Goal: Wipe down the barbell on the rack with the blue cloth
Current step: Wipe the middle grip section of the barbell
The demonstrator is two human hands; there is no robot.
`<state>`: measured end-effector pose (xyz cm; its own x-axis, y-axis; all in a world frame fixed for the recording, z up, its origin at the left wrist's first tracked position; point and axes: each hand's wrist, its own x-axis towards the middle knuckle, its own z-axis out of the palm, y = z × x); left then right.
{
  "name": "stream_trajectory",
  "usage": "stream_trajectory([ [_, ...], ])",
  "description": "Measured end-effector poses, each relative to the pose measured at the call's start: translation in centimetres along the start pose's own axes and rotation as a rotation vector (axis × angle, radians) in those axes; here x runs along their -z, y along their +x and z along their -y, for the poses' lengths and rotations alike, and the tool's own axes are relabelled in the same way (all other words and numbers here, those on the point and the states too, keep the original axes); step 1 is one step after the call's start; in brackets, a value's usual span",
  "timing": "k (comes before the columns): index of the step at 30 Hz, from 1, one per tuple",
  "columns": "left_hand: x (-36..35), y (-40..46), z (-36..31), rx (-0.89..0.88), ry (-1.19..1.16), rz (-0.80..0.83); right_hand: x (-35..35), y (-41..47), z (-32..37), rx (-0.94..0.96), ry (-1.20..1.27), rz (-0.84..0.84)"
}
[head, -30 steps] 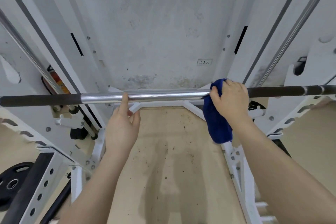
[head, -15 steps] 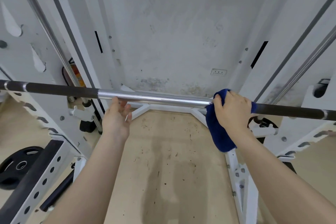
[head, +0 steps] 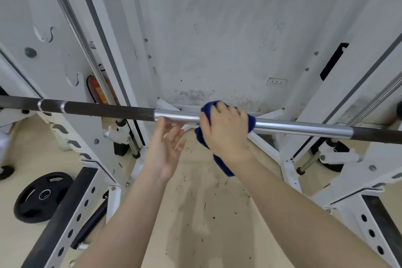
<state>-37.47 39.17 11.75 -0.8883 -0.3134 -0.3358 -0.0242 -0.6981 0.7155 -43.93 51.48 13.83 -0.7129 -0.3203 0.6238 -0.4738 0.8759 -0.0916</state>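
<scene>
The bar [head: 304,126] lies across the white rack [head: 71,220], running from the left edge to the right edge and dipping slightly toward the right. Its middle stretch is bright chrome; the stretches to either side are dark and rough.

The right hand [head: 224,130] has its grip clenched round the cloth [head: 220,164], which is wrapped over the chrome part of the bar. The fingers curl over the top of the bar, and blue folds show above the knuckles and at the right side of the hand. A loose tail of the cloth hangs below the wrist.

The left hand [head: 165,148] is just left of the right one, its grip released, palm turned up and inward, fingers relaxed. Its fingertips reach up to the underside of the bar near the place where chrome meets dark; whether they touch it I cannot tell.

On the floor [head: 195,213] at the lower left lies a black plate [head: 41,197]. Behind the left upright, a red extinguisher [head: 100,91] stands against the wall [head: 217,28], which also carries a small socket [head: 276,82].
</scene>
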Motion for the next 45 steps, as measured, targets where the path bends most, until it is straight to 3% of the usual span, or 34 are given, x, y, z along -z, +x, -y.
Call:
stream_trajectory([
  [3, 0.8, -0.3, -0.1, 0.052, -0.234, 0.074, -0.9, 0.8, 4.3, 0.052, 0.032, 0.031],
  [6, 1.7, -0.2, 0.0, 0.064, -0.295, 0.125, -1.5, 1.3, 7.0, 0.116, 0.038, 0.088],
  [13, 1.3, 0.2, 0.7, 0.067, -0.370, -0.013, -1.4, 1.2, 5.8, 0.203, 0.011, 0.148],
  [22, -4.9, 0.6, 7.9, 0.246, 0.030, -0.084, 3.0, -0.8, -8.3, 0.004, 0.009, 0.184],
  [26, -10.4, -0.3, 12.7, 0.309, 0.086, 0.005, 5.3, -2.3, -16.1, -0.085, -0.054, 0.243],
  [32, -17.8, -2.0, 17.3, 0.262, 0.147, 0.235, 8.7, -5.6, -26.2, -0.206, -0.197, 0.166],
  [41, -24.0, -2.7, 21.8, 0.203, 0.204, 0.236, 9.8, -6.8, -32.1, -0.223, -0.259, 0.139],
  [45, -24.8, -2.9, 22.8, 0.130, 0.216, 0.192, 9.9, -6.3, -31.6, -0.208, -0.146, 0.181],
])
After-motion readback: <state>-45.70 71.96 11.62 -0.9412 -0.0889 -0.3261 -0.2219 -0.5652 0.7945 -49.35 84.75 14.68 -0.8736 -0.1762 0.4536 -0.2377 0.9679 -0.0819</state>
